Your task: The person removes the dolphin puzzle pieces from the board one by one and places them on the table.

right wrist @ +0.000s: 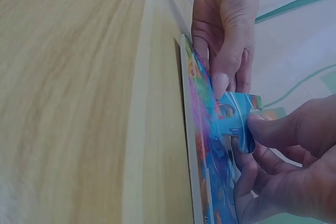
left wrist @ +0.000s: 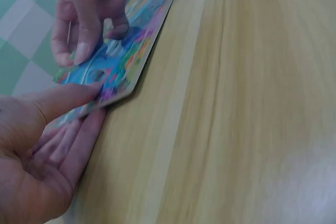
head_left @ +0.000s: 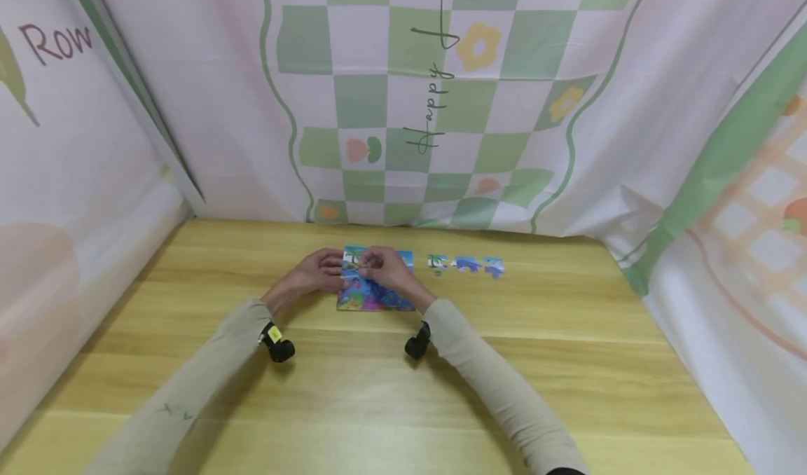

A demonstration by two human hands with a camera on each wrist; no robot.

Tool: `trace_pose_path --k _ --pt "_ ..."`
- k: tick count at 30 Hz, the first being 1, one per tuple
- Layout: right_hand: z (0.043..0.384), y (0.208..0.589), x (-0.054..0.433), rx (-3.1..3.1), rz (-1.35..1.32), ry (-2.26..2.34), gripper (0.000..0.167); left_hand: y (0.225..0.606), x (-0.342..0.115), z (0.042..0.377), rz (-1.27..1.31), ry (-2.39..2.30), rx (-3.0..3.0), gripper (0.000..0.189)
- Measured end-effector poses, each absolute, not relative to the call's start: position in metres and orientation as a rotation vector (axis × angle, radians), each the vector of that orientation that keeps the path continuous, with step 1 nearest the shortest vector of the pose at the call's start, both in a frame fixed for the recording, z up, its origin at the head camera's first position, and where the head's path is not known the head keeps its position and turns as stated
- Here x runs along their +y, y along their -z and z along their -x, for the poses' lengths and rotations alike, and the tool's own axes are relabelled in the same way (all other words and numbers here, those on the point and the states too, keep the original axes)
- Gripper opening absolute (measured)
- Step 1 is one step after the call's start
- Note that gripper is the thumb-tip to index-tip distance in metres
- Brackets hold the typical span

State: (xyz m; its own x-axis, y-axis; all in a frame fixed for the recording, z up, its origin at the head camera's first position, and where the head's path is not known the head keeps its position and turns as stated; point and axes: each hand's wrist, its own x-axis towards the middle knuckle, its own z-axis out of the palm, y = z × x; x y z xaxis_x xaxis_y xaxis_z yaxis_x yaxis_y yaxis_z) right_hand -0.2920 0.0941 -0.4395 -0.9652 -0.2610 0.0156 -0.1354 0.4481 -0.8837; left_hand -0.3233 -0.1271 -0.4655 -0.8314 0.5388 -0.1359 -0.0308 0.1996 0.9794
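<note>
A colourful jigsaw puzzle board (head_left: 356,301) with a sea scene lies flat on the table. My left hand (head_left: 315,270) holds its left edge, the thumb over the top and the other fingers along the side, as the left wrist view shows. Over the board, my right hand (head_left: 389,270) pinches a blue jigsaw piece (right wrist: 240,113) between thumb and fingers. This piece is tilted up from the board, close to the left thumb. Whether its lower edge touches the board I cannot tell.
Right of the board, several loose jigsaw pieces lie in a row, among them a palm-tree piece (head_left: 436,260) and a blue piece (head_left: 494,265). The wooden table (head_left: 353,405) ends at a patterned cloth (head_left: 416,111) behind, with more cloth at both sides.
</note>
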Motion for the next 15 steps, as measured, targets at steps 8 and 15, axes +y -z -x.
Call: trace_pose_path --k 8,15 --pt "0.295 0.441 0.101 2.554 0.369 1.564 0.01 0.459 -0.119 0.321 -0.431 -1.629 2.091 0.077" --pt "0.299 0.439 0.112 2.3 0.109 1.852 0.017 0.457 -0.118 0.317 -0.379 -1.627 2.119 0.079"
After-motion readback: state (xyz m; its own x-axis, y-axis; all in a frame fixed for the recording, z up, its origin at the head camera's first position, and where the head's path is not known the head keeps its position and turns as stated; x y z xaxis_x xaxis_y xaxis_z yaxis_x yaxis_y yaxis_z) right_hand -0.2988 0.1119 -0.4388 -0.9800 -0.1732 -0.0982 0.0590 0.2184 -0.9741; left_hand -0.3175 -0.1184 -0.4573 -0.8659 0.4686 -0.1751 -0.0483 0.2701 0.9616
